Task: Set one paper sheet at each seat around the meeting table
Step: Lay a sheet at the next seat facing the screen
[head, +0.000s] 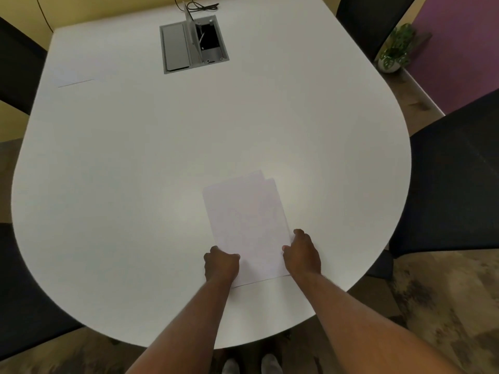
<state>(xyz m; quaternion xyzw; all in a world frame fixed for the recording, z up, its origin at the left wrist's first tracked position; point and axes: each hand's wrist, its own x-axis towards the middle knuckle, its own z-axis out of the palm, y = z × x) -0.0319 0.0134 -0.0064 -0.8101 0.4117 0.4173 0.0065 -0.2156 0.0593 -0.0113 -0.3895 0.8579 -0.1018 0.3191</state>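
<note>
A small stack of white paper sheets (247,225) lies on the white meeting table (135,171) near its rounded front edge; a second sheet's corner peeks out at the far right of the top one. My left hand (221,264) pinches the stack's near left edge. My right hand (302,253) grips its near right edge. Another white sheet (77,76) lies flat at the far left of the table, by a dark chair (16,68); only its near edge shows clearly.
Dark chairs stand at the near left (24,292), the right (453,190) and the far right (370,22). A grey cable box (193,44) with one flap raised is set into the table's far middle. A potted plant (395,49) sits on the floor by the purple wall.
</note>
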